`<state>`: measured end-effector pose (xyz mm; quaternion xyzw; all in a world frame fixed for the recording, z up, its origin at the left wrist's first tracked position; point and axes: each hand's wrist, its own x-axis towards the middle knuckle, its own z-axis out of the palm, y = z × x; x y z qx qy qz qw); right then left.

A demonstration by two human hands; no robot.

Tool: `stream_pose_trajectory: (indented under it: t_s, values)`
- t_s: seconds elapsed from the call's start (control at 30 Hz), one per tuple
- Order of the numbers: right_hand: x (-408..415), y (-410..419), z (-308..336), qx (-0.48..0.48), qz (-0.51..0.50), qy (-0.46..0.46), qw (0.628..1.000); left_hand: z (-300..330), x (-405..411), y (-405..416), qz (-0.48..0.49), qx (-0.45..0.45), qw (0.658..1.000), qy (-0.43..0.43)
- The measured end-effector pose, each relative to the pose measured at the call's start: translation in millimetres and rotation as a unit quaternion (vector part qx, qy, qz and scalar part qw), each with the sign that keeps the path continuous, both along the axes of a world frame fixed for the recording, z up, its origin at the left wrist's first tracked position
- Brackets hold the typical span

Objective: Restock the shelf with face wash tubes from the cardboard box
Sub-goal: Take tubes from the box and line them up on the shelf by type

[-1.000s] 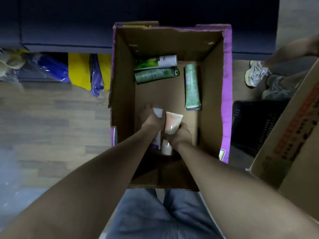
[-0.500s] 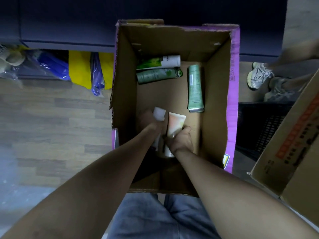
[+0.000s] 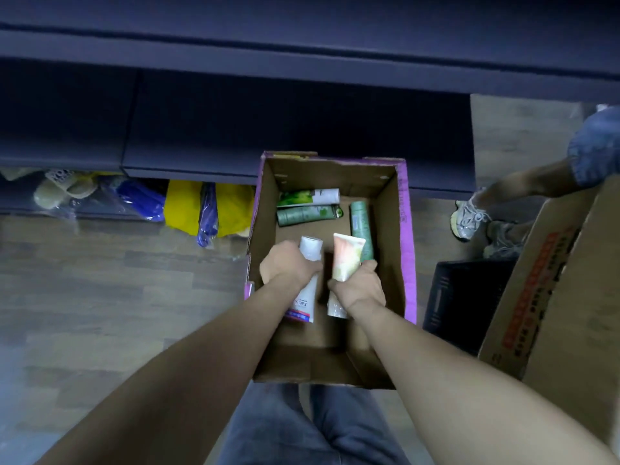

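Observation:
An open cardboard box (image 3: 407, 250) with purple edges stands on the floor in front of me. Inside it, my left hand (image 3: 288, 265) grips a white tube (image 3: 307, 293) with a red-and-blue end. Right beside it my right hand (image 3: 360, 288) grips a peach-and-cream tube (image 3: 345, 255). Three green tubes lie on the box floor: a light green-and-white one (image 3: 307, 198), a dark green one (image 3: 307, 214) just below it, and a pale green one (image 3: 361, 226) along the right wall. The dark shelf unit (image 3: 268, 105) runs across the top.
Yellow and blue plastic bags (image 3: 188, 208) and a pale bundle lie under the shelf at left. A black crate (image 3: 459, 297) and a second cardboard box (image 3: 563, 297) stand at right. Another person's leg and sneaker (image 3: 468, 216) are at the far right. The floor is wood plank.
Both hands have lifted their tubes higher in the box and moved slightly apart. My view has tilted up, showing more of the shelf.

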<state>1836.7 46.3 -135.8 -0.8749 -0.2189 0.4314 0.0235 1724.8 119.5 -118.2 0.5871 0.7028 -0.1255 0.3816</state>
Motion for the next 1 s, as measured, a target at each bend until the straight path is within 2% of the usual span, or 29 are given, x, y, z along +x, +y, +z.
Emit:
stream_pose_trajectory:
  t_s: [0.13, 0.27, 0.37, 0.5, 0.63, 0.73, 0.83, 0.93, 1.0]
  values:
    - [6, 2, 25, 0.025, 0.005, -0.012, 1.0, 24, -2, -1, 0.04, -0.031, 0.991, -0.121]
    - [11, -4, 37, 0.035, 0.008, -0.028, 0.999, 39, -5, -7, 0.119, -0.085, 0.949, -0.28]
    - [13, -8, 41, 0.038, 0.01, -0.037, 0.999, 35, -7, -13, 0.136, -0.106, 0.924, -0.341]
    - [15, -14, 41, 0.048, 0.001, -0.033, 0.998, 24, -9, -20, 0.042, -0.076, 0.949, -0.302]
    - [16, -17, 40, 0.054, -0.002, -0.033, 0.998, 27, -6, -30, 0.054, -0.116, 0.951, -0.28]
    - [15, -20, 39, 0.053, 0.003, -0.038, 0.998, 16, -8, -40, -0.067, -0.039, 0.973, -0.217]
    - [13, -23, 36, 0.052, 0.008, -0.036, 0.998, 8, -13, -50, -0.183, 0.058, 0.971, -0.14]
    - [12, -24, 35, 0.054, 0.013, -0.03, 0.998, 5, -20, -53, -0.236, 0.077, 0.963, -0.105]
    - [13, -25, 35, 0.053, 0.014, -0.028, 0.998, 7, -22, -51, -0.305, 0.079, 0.947, -0.057]
